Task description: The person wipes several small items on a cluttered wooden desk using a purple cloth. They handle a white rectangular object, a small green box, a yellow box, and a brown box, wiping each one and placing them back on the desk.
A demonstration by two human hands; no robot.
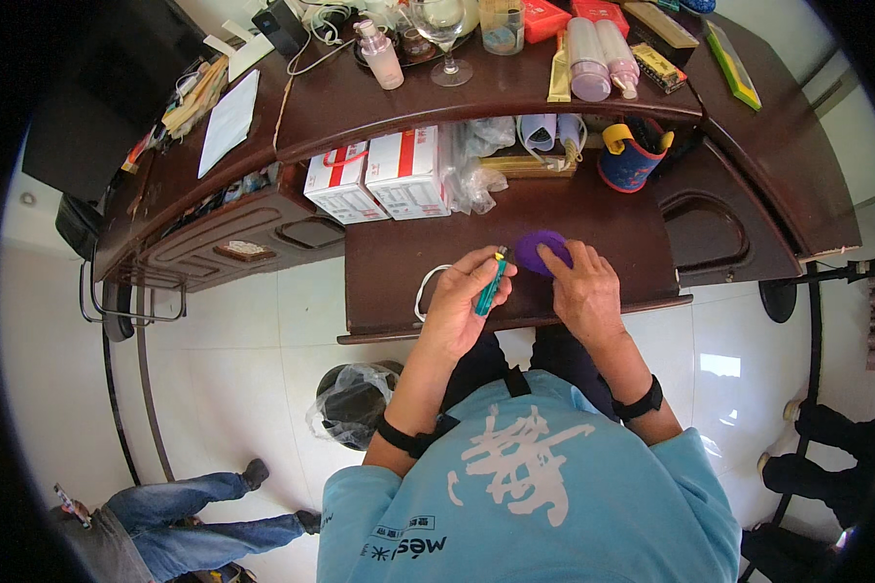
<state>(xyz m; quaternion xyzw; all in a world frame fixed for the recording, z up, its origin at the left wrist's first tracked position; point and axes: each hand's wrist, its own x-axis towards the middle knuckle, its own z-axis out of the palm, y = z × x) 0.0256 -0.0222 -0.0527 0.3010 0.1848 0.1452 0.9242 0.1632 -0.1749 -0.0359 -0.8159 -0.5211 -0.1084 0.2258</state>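
My left hand (458, 295) grips a teal cigarette lighter (489, 290) with its metal top pointing up and away from me. Whether a flame burns there is too small to tell. Just to the right, my right hand (588, 289) holds a purple, round, fuzzy-looking object (536, 251), index finger pressed on its face. The lighter's top is close to the purple object's left edge. Both hands are over the dark wooden pull-out board (408, 244) of a desk. A white cord loop (421, 291) shows beside my left hand, partly hidden behind it.
White-and-red boxes (408, 175), plastic bags (485, 175) and a blue fabric holder (629, 164) stand at the board's back. The upper shelf bears a wine glass (445, 36) and bottles (589, 58). A lined bin (354, 404) is below left; people's legs (211, 510) show on the floor.
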